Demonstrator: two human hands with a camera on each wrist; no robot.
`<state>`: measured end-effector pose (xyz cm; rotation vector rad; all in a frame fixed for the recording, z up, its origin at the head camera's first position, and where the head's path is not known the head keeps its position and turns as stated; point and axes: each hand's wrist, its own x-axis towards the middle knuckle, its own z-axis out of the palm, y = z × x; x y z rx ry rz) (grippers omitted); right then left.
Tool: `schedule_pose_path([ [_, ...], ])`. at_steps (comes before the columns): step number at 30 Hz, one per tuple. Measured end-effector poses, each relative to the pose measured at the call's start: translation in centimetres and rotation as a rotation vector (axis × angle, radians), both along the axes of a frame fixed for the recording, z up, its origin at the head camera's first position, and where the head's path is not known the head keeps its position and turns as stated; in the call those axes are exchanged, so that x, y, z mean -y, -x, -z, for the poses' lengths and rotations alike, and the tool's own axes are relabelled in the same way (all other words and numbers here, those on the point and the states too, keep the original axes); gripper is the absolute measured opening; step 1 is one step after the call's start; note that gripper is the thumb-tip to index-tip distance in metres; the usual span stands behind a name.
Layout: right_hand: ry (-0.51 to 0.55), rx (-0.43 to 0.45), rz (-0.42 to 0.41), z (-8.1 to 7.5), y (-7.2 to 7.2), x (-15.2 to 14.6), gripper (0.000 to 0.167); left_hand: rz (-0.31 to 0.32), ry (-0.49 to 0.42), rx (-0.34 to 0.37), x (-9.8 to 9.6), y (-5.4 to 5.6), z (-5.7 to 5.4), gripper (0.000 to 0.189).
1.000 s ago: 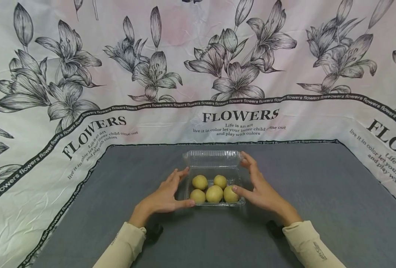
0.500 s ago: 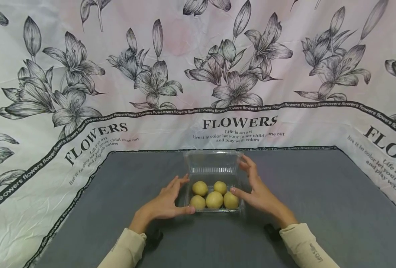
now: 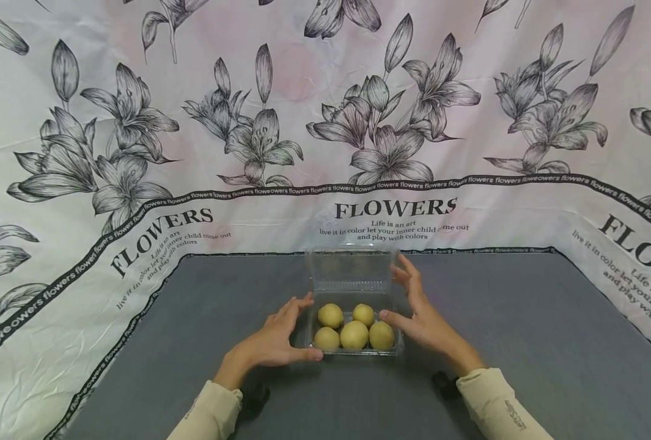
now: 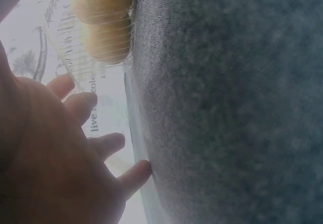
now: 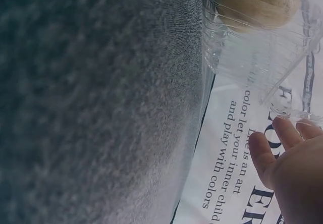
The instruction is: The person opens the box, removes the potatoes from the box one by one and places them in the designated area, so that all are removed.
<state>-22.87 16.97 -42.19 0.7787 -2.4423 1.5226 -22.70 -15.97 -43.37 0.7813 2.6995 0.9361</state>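
Observation:
A clear plastic clamshell box [image 3: 353,352] sits on the grey table, its ribbed lid [image 3: 351,269] raised at the back. Several round, dull-yellow, fruit-like balls [image 3: 354,335] lie inside in two rows. My left hand [image 3: 270,339] is at the box's left side, thumb at the front left corner, fingers stretched along the side; the left wrist view shows them spread. My right hand [image 3: 426,321] is on the opposite side. Its thumb reaches over the right rim near a ball, and its loosely bent fingers [image 5: 285,133] are right at the lid's edge.
The grey tabletop [image 3: 353,403] spreads around the box. A white cloth [image 3: 281,226] with printed lilies and lettering hangs behind and along both sides. Dark wrist devices [image 3: 255,397] show under both forearms, beside the cream sleeves [image 3: 209,409].
The lid has swung to a more upright stand, showing taller at the back. Right fingers stay along its edge. The head view has tilted up slightly; box, balls and left hand hold their places.

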Motion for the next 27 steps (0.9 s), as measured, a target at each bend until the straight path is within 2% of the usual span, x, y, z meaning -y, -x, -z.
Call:
schedule_pose_path([
  [9,0.040,0.077,0.014,0.1,0.8,0.2,0.104,0.000,-0.006,0.005,0.0,0.0,0.2,0.101],
  [18,0.048,0.097,0.010,-0.2,1.8,0.1,0.100,-0.007,0.015,0.000,0.0,0.2,0.0,0.102],
  [27,0.039,0.127,0.012,-0.2,2.1,-0.1,0.092,-0.007,0.012,-0.002,0.0,0.2,0.2,0.102],
])
